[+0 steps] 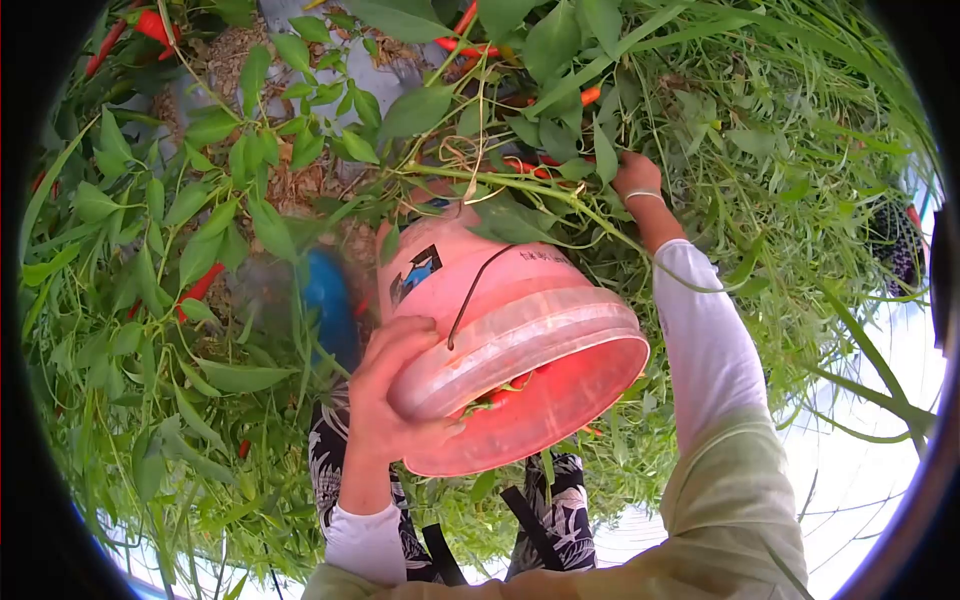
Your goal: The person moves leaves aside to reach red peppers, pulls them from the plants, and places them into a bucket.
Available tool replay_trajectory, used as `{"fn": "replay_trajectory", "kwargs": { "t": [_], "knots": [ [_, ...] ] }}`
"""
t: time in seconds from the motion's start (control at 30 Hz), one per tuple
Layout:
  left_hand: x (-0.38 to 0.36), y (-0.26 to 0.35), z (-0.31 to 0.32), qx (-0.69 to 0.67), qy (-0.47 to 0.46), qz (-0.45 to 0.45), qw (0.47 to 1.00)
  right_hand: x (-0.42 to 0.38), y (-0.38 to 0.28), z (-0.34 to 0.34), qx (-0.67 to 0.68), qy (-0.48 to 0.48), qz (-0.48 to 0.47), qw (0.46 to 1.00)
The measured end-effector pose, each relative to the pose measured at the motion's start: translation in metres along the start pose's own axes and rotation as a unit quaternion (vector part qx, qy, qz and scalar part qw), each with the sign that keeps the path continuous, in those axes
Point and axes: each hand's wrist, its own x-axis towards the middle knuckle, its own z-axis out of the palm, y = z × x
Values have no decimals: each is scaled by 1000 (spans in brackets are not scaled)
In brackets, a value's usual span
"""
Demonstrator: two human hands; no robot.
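Note:
My left hand (390,390) is closed on the rim of a pink plastic bucket (500,310), thumb on the outside and fingers over the lip. The bucket is tilted, its mouth facing me, and a few red chili peppers (515,385) show inside. A thin dark wire handle (470,295) lies against its side. Beyond the bucket, my right hand (637,177) reaches into the pepper plants and looks closed. Leaves cover its fingertips, so what they hold is hidden. Red chili peppers (530,168) hang just left of that hand.
Leafy pepper plants (240,170) and long grass surround me, with a stem (540,185) crossing above the bucket. More red peppers hang at upper left (155,35) and left (203,290). A blue boot (328,300) stands left of the bucket. White sheeting (860,470) lies at right.

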Motion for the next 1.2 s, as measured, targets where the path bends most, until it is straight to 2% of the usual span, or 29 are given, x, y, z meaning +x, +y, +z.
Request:
{"fn": "replay_trajectory", "kwargs": {
  "t": [0.03,0.07,0.1,0.13,0.37,0.43,0.63,0.7,0.77,0.87,0.97,1.03,1.2],
  "knots": [
    [0,0,0,1,0,0,1000,3,-2,3,-206,39,-104,972],
    [0,0,0,1,0,-1,1000,4,-2,7,-401,76,-201,890],
    [0,0,1,2,-1,-1,1000,-28,-25,5,-280,108,-210,930],
    [0,-1,0,7,-2,3,1000,-27,-22,6,-280,107,-210,931],
    [-1,-3,0,13,-5,12,1000,12,-26,10,-375,32,-247,893],
    [-2,-2,0,15,-3,12,1000,-5,11,-19,-402,11,-257,879],
    [-3,-2,2,12,6,11,1000,-7,19,-11,-478,-48,-284,830],
    [-3,-3,3,8,6,13,1000,18,-12,9,-503,-65,-288,812],
    [-3,-3,3,4,7,13,1000,17,-2,-6,-528,-83,-293,793],
    [-4,-4,5,-12,14,4,1000,-27,-32,-51,-489,-22,-338,804],
    [-4,-1,7,-22,23,-12,999,-41,-39,-76,-444,15,-332,832],
    [-3,0,5,-23,17,-7,1000,-50,-38,-87,-392,41,-327,859],
    [-3,0,5,-21,7,5,1000,-49,-18,-108,-335,80,-350,871]
  ]
}}
